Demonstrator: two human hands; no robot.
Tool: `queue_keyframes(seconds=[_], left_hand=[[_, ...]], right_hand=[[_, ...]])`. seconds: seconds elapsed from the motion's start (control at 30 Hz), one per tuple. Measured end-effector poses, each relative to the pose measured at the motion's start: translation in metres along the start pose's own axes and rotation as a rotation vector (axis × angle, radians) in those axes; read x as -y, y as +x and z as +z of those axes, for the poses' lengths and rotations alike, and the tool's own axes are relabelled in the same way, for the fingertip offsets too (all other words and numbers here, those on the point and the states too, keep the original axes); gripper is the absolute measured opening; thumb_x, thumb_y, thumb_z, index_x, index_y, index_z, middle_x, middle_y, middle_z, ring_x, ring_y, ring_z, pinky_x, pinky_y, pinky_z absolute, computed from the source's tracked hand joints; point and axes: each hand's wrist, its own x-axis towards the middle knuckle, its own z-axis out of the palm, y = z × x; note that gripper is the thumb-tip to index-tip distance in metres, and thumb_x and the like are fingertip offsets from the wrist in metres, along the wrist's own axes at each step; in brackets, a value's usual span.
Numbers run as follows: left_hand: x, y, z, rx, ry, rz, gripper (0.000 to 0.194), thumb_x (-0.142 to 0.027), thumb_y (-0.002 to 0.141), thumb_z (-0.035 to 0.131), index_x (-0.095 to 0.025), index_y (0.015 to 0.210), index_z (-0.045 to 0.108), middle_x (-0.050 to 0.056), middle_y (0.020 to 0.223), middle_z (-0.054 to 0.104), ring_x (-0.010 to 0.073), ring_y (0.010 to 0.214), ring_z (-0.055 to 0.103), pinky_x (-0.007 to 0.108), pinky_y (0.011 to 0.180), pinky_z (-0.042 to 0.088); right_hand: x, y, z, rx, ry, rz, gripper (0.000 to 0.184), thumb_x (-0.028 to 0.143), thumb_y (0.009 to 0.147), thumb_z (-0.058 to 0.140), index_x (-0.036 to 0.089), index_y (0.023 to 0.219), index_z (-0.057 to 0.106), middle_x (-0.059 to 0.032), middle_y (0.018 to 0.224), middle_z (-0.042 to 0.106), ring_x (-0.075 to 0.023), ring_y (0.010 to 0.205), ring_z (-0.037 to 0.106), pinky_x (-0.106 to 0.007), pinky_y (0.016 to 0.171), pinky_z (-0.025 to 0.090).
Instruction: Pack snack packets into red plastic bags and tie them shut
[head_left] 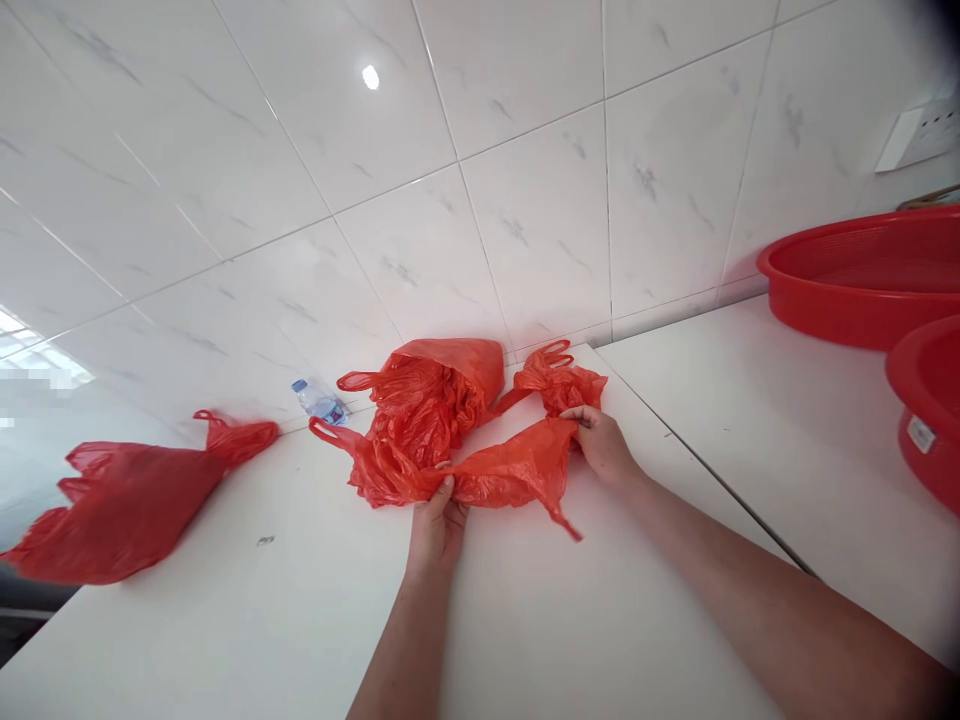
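Note:
Between my two hands a red plastic bag (514, 468) is stretched out low over the white table. My left hand (439, 515) pinches its gathered left part, thumb on top. At its upper right corner, my right hand (600, 440) grips the edge with closed fingers. Just behind lies a larger red bag (465, 370), its open mouth stuffed with crumpled red bags (416, 425). A smaller crumpled red bag (566, 385) with a loop handle lies beyond my right hand. Where the thin plastic overlaps near my left hand, I cannot tell one bag from another.
Against the tiled wall stands a small clear water bottle (319, 402) with a blue cap. Another filled red bag (142, 505) lies at the table's left end. Two red plastic basins (825, 315) sit at the right, below a wall socket (919, 138). A seam (705, 465) crosses the tabletop.

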Motion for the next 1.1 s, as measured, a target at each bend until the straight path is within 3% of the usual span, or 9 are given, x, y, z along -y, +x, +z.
queue_keyframes(seconds=[0.2,0.37,0.53,0.6,0.67,0.73,0.87,1.0,1.1], left_hand=[[-0.005,-0.002,0.002,-0.077,-0.053,0.008,0.033,-0.020,0.078,0.067,-0.023,0.111,0.061,0.003,0.106,0.069,0.0153,0.098,0.065,0.025,0.084,0.053],[-0.006,-0.002,0.002,-0.101,-0.111,0.010,0.032,-0.029,0.081,0.064,-0.026,0.112,0.061,0.002,0.109,0.068,0.0151,0.103,0.063,0.024,0.085,0.054],[-0.006,-0.001,0.000,-0.135,-0.103,-0.021,0.033,-0.031,0.081,0.064,-0.024,0.113,0.060,0.004,0.110,0.067,0.0157,0.099,0.064,0.025,0.082,0.055],[-0.005,-0.001,0.001,-0.134,-0.100,-0.017,0.033,-0.027,0.081,0.065,-0.023,0.114,0.059,0.004,0.111,0.066,0.0149,0.099,0.064,0.025,0.084,0.054],[-0.005,-0.002,0.003,-0.110,-0.096,0.004,0.035,-0.023,0.080,0.065,-0.024,0.114,0.059,0.003,0.112,0.066,0.0147,0.101,0.063,0.026,0.085,0.054],[-0.004,-0.003,0.005,-0.080,-0.074,0.019,0.037,-0.021,0.079,0.066,-0.026,0.115,0.058,0.002,0.114,0.065,0.0153,0.102,0.062,0.027,0.084,0.054],[-0.004,-0.007,0.005,0.004,-0.012,0.010,0.043,-0.018,0.077,0.068,-0.029,0.117,0.056,0.002,0.112,0.065,0.0172,0.105,0.061,0.030,0.087,0.053],[-0.001,-0.008,0.002,0.067,0.039,0.002,0.046,-0.016,0.075,0.070,-0.030,0.117,0.056,0.002,0.108,0.066,0.0180,0.107,0.060,0.032,0.091,0.050],[0.000,-0.009,0.005,0.101,0.079,0.002,0.047,-0.014,0.072,0.071,-0.028,0.115,0.057,0.003,0.107,0.066,0.0191,0.106,0.060,0.033,0.089,0.050]], right_hand=[[0.007,-0.002,-0.004,0.047,0.008,0.019,0.009,0.027,0.071,0.049,0.019,0.072,0.054,0.0016,0.058,0.053,-0.0109,0.049,0.047,-0.023,0.045,0.035],[0.008,-0.005,-0.005,0.164,-0.001,0.041,0.033,0.042,0.079,0.050,0.020,0.056,0.042,0.0027,0.049,0.046,-0.0079,0.042,0.037,-0.022,0.041,0.026],[0.006,-0.005,-0.007,0.410,0.138,0.285,0.044,0.051,0.083,0.043,0.019,0.053,0.046,-0.0011,0.046,0.051,-0.0092,0.039,0.040,-0.021,0.037,0.025],[0.008,-0.008,-0.007,0.589,0.248,0.422,0.042,0.050,0.085,0.040,0.017,0.065,0.056,-0.0057,0.056,0.061,-0.0122,0.044,0.051,-0.021,0.038,0.030],[0.010,-0.013,-0.006,0.747,0.347,0.482,0.036,0.045,0.086,0.041,0.016,0.092,0.062,-0.0088,0.076,0.069,-0.0150,0.055,0.061,-0.021,0.042,0.037],[0.014,-0.020,-0.005,0.823,0.380,0.436,0.039,0.035,0.084,0.049,0.021,0.120,0.051,-0.0086,0.095,0.070,-0.0158,0.068,0.066,-0.022,0.048,0.043],[0.015,-0.028,0.000,0.847,0.377,0.356,0.061,0.026,0.079,0.063,0.027,0.133,0.035,-0.0069,0.106,0.066,-0.0141,0.080,0.066,-0.023,0.060,0.049],[0.011,-0.026,0.004,0.764,0.376,0.301,0.038,0.031,0.074,0.070,0.022,0.106,0.051,0.0015,0.076,0.064,-0.0093,0.060,0.060,-0.019,0.052,0.043],[0.007,-0.025,0.009,0.756,0.301,0.272,0.031,0.037,0.073,0.072,0.018,0.092,0.055,0.0012,0.073,0.062,-0.0086,0.058,0.058,-0.018,0.049,0.042]])
